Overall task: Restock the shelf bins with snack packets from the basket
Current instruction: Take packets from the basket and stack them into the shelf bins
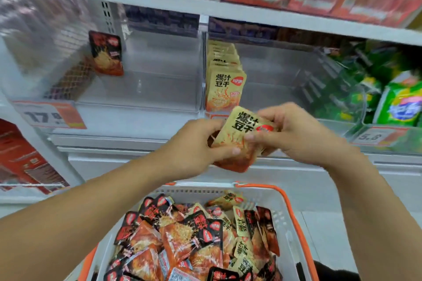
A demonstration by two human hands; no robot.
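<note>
Both hands meet in front of the shelf, above the basket [294, 198]. The left hand [194, 146] and the right hand [294, 130] each have their grip clamped on the same small stack of yellow packets [239, 134]; the left thumb lies on the lower edge of the front packet, and the right thumb presses on its right side. The stack is tilted, with its top toward the right bin [285, 89].

In this clear right bin, a row of yellow packets [225, 80] stands upright against the left wall (the rest of the bin floor is bare). The clear left bin [148, 89] holds one dark packet [106, 52], which leans against its left wall.

The white basket with orange handles is below the hands and holds many packets, most of them dark and orange [173, 239], with some yellow ones [242, 223] on the right side. A green product [402, 100] stands in the next bin on the right.
</note>
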